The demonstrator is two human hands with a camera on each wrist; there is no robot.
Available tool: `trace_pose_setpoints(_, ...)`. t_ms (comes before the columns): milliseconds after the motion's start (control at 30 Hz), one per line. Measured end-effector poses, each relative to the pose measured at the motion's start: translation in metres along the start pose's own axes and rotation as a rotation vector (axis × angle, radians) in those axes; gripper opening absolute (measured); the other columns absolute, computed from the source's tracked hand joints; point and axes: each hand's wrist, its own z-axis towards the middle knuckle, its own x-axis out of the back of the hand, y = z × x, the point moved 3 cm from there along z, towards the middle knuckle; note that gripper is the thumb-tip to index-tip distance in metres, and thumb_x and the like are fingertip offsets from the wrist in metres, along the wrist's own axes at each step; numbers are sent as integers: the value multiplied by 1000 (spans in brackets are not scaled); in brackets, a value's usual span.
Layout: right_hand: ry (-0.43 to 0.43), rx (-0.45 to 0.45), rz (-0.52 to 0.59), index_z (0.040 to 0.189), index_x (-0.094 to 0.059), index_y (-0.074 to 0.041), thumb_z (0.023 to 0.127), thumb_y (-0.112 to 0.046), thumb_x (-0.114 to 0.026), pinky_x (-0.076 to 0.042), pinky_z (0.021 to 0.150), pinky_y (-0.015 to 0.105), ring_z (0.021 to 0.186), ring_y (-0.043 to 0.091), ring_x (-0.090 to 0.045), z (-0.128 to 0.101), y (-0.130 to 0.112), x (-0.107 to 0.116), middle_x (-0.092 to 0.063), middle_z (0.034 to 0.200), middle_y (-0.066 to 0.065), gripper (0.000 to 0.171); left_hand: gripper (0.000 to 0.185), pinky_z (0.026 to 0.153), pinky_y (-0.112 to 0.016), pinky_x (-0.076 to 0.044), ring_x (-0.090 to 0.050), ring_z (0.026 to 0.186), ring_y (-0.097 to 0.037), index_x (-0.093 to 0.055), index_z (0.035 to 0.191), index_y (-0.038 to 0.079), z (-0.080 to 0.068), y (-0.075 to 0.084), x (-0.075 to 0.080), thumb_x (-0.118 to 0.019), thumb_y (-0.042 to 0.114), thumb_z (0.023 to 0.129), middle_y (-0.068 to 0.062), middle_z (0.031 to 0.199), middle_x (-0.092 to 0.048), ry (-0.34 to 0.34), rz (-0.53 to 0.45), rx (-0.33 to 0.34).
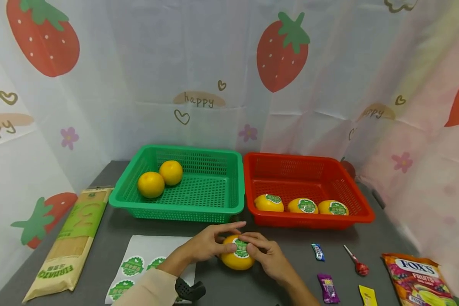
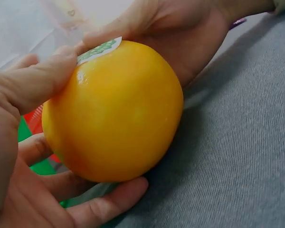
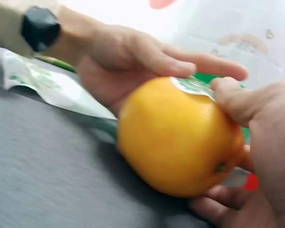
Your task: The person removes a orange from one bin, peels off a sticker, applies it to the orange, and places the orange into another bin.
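An orange (image 1: 235,261) with a round green-and-white sticker (image 1: 242,247) on its top sits between both hands, over the dark tabletop. My left hand (image 1: 202,243) holds it from the left; in the left wrist view its thumb presses the sticker's edge and its fingers curl round the orange (image 2: 116,114). From the other side my right hand (image 1: 269,257) grips it, thumb on the sticker, as the right wrist view shows with the orange (image 3: 175,137). A sheet of matching stickers (image 1: 137,250) lies by the left forearm, which covers part of it.
Behind stand a green basket (image 1: 176,214) with two plain oranges and a red basket (image 1: 310,220) with three stickered ones. A noodle packet (image 1: 70,242) lies left. At right are a lollipop (image 1: 361,267), small wrapped sweets (image 1: 328,289) and a Fox's bag (image 1: 420,280).
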Motion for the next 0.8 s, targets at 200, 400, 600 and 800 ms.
trace_pose_setpoints(200,-39,-136,66,127,-58,10,98,-6,-55,-51,86,40,109,32,-60,-5,-5,38,-53,130,27,33,34,85,-33,-50,-56,107,-22,-64,128,8,2,-3,-3,-62,19,97,-6,123,-58,51,9,1)
trace_pose_setpoints(400,-22,-179,-144,122,-62,9,95,-14,-63,-53,80,43,97,40,-64,-8,-53,84,-62,116,25,35,29,83,-31,-49,-56,101,-20,-68,122,11,2,3,-4,-62,20,95,-2,118,-59,92,92,52)
trace_pose_setpoints(600,102,-67,-487,118,-67,-1,93,-17,-67,-54,74,33,90,27,-66,-8,-108,144,-67,108,14,30,29,79,-31,-49,-55,95,-17,-64,116,23,7,13,-5,-69,32,90,5,111,-58,104,276,89)
trace_pose_setpoints(800,232,-35,-780,125,-60,-3,92,-23,-68,-50,84,37,111,38,-53,-9,-123,203,-50,133,19,40,30,72,-29,-50,-54,89,-16,-58,110,30,11,17,-10,-73,37,85,8,102,-56,108,399,136)
